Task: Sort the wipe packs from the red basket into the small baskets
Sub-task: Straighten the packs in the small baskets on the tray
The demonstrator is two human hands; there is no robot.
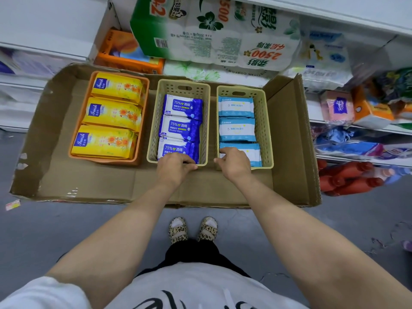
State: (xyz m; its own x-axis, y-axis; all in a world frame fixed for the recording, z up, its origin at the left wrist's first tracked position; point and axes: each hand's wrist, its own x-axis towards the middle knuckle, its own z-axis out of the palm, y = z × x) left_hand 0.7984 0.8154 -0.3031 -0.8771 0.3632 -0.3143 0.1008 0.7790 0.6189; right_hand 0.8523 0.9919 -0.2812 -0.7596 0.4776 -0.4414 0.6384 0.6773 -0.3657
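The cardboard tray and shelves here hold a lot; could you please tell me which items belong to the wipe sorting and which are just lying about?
Job:
orange basket with yellow packs
middle basket with dark blue packs
right basket with light blue packs
left hand, right hand

Lying about:
tissue roll bundle
red bottles

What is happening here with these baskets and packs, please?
A person is sorting wipe packs into three small baskets inside a cardboard tray. The orange basket holds three yellow packs. The left hand rests at the near end of the middle basket of dark blue packs; the right hand touches the nearest light blue pack in the right basket.
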